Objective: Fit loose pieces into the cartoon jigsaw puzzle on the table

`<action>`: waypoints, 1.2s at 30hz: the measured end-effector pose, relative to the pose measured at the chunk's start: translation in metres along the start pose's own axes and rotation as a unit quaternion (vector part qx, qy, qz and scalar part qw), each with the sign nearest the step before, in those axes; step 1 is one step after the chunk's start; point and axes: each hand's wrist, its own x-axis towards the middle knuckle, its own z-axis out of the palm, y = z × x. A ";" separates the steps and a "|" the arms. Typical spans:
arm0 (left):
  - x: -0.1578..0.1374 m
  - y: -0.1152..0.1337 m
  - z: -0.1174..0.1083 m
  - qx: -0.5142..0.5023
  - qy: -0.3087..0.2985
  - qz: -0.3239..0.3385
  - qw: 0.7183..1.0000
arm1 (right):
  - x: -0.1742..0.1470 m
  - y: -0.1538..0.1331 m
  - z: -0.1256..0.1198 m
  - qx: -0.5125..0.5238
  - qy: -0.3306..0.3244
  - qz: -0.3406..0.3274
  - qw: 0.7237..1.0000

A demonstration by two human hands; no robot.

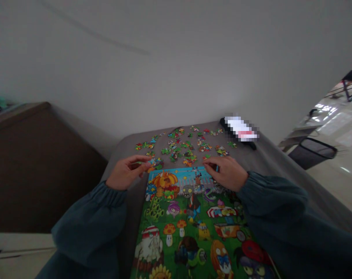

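Observation:
A colourful cartoon jigsaw board [176,219] lies in front of me, its picture showing plants and zombies. Past its far edge, many loose jigsaw pieces [187,145] are scattered. My left hand [128,171] is at the board's far left corner, thumb and forefinger closed on a jigsaw piece [150,162] beside a small cluster. Over the far right part of the board, my right hand [226,172] has its fingertips pinched together. Whatever lies between those fingertips is too small to make out; a green and orange piece shows close by.
A grey cloth [265,166] covers the table, which stands against a pale wall. At the back right lies a phone [241,128] with a lit, blurred screen. A dark brown cabinet [42,166] is at left, and a mesh bin [316,153] stands on the floor at right.

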 end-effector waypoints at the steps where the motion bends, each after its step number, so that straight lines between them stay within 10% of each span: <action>1: 0.000 -0.001 -0.002 0.004 -0.012 -0.007 1.000 | 0.000 0.000 0.001 0.000 -0.006 0.001 1.000; 13: 0.003 -0.020 -0.005 0.075 -0.126 -0.012 0.989 | -0.002 -0.005 0.007 0.001 -0.038 -0.002 0.999; 36: 0.005 -0.027 0.012 0.209 -0.144 0.115 0.961 | -0.002 -0.008 0.010 -0.026 -0.073 -0.013 0.997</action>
